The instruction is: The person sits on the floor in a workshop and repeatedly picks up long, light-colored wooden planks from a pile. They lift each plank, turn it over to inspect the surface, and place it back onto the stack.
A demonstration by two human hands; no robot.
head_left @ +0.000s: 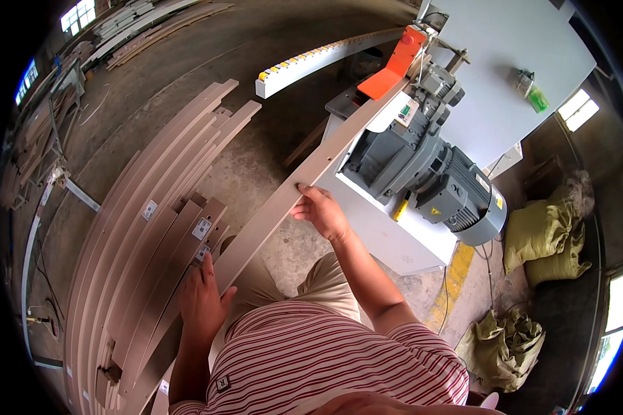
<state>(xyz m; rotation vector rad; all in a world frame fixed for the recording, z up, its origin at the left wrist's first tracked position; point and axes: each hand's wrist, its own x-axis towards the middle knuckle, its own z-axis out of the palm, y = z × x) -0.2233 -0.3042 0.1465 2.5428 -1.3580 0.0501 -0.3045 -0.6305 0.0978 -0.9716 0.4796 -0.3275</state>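
Note:
A long brown wooden board [273, 214] slants from near my body up to the machine with the grey motor [457, 187]. Its far end passes beside an orange guard [394, 69]. My right hand [322, 211] grips the board about midway, thumb on the upper face and fingers curled at the lower edge. At the board's near end is my left hand [204, 304], fingers stretched out and thumb apart, with the end between thumb and fingers. Just left of it lies a stack of similar boards [142, 256], some with white labels [201, 228].
A white rail with yellow rollers [311, 62] extends leftward from the machine. Green-yellow sacks [543, 238] stand at right, with a crumpled sack [502, 349] nearer. A cable [488, 277] runs along the floor. More planks [138, 28] lie at far left.

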